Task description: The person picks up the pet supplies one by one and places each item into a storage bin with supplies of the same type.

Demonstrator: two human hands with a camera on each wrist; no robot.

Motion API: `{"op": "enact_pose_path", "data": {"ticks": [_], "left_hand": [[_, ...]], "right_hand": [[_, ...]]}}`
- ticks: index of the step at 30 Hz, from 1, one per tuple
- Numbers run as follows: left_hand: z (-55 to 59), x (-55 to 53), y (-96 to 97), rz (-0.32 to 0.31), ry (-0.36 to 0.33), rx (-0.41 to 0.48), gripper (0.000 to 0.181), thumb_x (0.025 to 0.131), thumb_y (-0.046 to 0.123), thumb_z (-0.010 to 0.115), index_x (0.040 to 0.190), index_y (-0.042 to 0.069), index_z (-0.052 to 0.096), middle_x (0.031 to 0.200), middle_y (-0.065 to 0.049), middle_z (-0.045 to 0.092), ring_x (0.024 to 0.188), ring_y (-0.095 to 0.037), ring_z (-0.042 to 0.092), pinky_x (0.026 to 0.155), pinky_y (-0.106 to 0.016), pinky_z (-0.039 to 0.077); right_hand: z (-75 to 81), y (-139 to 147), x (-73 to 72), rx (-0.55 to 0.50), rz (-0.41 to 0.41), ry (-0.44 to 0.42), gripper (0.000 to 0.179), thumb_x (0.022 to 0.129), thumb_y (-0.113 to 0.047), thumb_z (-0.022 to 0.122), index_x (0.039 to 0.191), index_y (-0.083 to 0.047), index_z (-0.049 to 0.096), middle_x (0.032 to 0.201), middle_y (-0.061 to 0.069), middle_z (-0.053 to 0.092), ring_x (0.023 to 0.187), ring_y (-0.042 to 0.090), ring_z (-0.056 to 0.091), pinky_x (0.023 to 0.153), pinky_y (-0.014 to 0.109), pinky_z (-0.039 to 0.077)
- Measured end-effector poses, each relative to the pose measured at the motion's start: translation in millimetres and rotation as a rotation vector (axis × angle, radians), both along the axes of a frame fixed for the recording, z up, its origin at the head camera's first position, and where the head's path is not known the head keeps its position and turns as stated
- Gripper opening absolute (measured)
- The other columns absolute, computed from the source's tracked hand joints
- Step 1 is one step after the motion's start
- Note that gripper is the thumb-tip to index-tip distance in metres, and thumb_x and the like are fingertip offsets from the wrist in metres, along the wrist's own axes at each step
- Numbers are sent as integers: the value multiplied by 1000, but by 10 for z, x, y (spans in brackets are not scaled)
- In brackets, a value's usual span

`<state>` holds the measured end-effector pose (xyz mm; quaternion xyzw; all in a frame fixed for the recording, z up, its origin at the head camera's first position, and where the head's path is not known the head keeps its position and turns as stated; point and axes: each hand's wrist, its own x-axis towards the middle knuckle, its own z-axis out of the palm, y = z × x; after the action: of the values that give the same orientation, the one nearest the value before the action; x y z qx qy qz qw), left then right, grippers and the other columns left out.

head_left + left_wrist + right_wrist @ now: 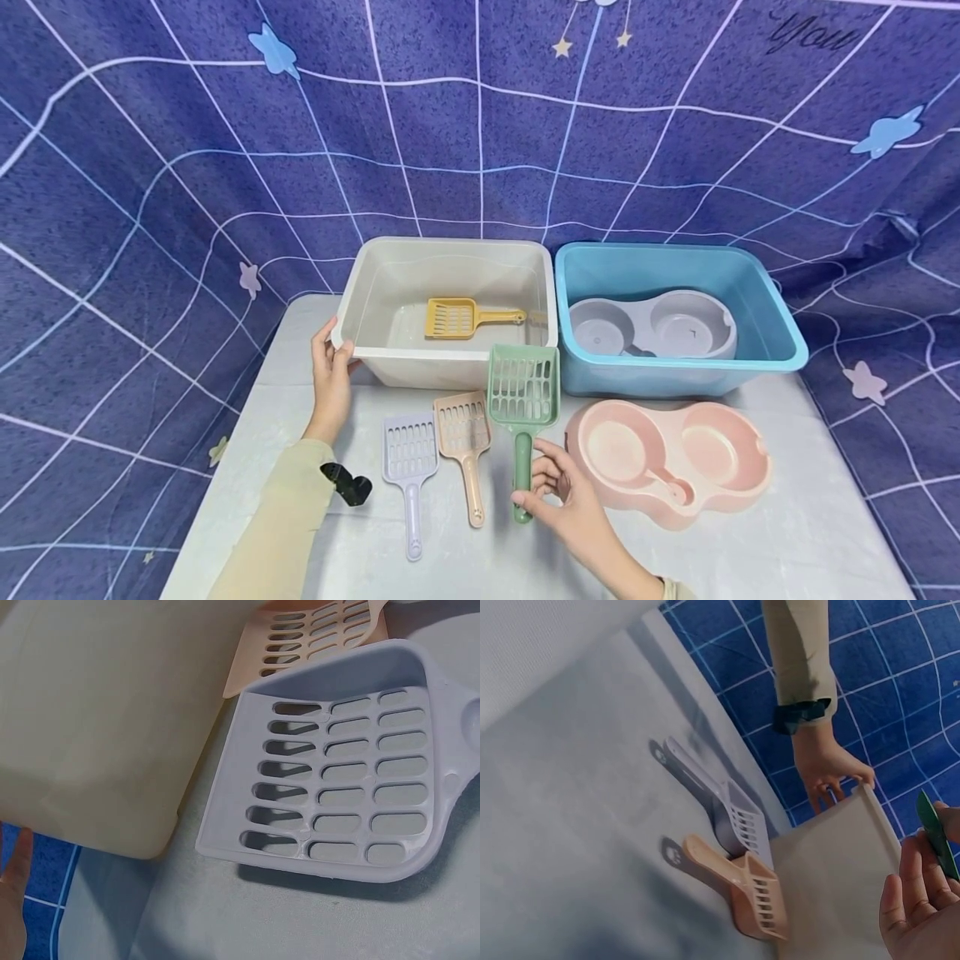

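The green litter scoop is held by its handle between the thumb and fingers of my right hand. Its slotted head overlaps the front right corner of the beige litter box in the head view. At that box's front left corner, my left hand grips the rim. Inside the box lies a yellow scoop, handle pointing right. A lavender scoop and a peach scoop lie side by side on the table before the box. The left wrist view shows the lavender scoop's slots close up.
Right of the beige box stands a blue litter box with a grey double bowl in it. A pink double bowl sits on the table near my right hand. A purple-blue curtain hangs behind and at both sides.
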<state>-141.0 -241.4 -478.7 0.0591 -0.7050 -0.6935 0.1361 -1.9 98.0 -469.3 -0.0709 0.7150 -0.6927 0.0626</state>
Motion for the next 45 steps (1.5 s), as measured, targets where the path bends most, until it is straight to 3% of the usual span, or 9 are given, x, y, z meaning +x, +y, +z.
{"op": "enact_pose_path", "data": {"ticks": [12, 19, 25, 30, 38, 45], "left_hand": [[32, -10, 3, -11, -5, 8, 53, 104, 12, 37, 155, 11, 22, 149, -22, 36, 116, -13, 49, 104, -43, 41], [-181, -122, -68, 9, 4, 20, 52, 105, 13, 37, 155, 16, 23, 148, -15, 40, 117, -15, 49, 104, -45, 41], [-244, -131, -64, 21, 21, 5, 51, 105, 16, 38, 154, 19, 25, 147, -14, 40, 124, -29, 46, 104, -44, 42], [-257, -115, -63, 28, 19, 8, 50, 105, 16, 38, 154, 19, 26, 147, -12, 41, 120, -21, 48, 104, -46, 41], [-264, -99, -66, 35, 23, 14, 51, 105, 15, 37, 154, 17, 25, 148, -14, 40, 117, -14, 49, 98, -33, 44], [-255, -102, -90, 19, 11, 16, 52, 105, 14, 37, 155, 19, 24, 148, -13, 40, 117, -13, 49, 102, -42, 42]], "right_hand": [[77, 35, -200, 24, 16, 135, 66, 80, 4, 78, 138, 7, 48, 94, 12, 64, 81, 8, 59, 74, 20, 52], [119, 26, -300, 41, 28, 171, 65, 81, 4, 77, 138, 9, 47, 94, 14, 64, 81, 8, 58, 72, 19, 51], [139, 4, -363, 55, 29, 177, 66, 79, 6, 77, 138, 10, 47, 94, 14, 64, 81, 7, 58, 72, 19, 51], [178, -15, -411, 63, 25, 151, 67, 80, 5, 77, 139, 9, 46, 94, 13, 65, 80, 8, 58, 73, 19, 51], [214, -33, -505, 76, 16, 128, 66, 81, 4, 76, 140, 6, 46, 94, 12, 63, 80, 8, 57, 71, 18, 49], [244, -64, -584, 41, 12, 169, 64, 81, 8, 75, 138, 8, 47, 93, 13, 61, 80, 7, 55, 72, 18, 48]]}}
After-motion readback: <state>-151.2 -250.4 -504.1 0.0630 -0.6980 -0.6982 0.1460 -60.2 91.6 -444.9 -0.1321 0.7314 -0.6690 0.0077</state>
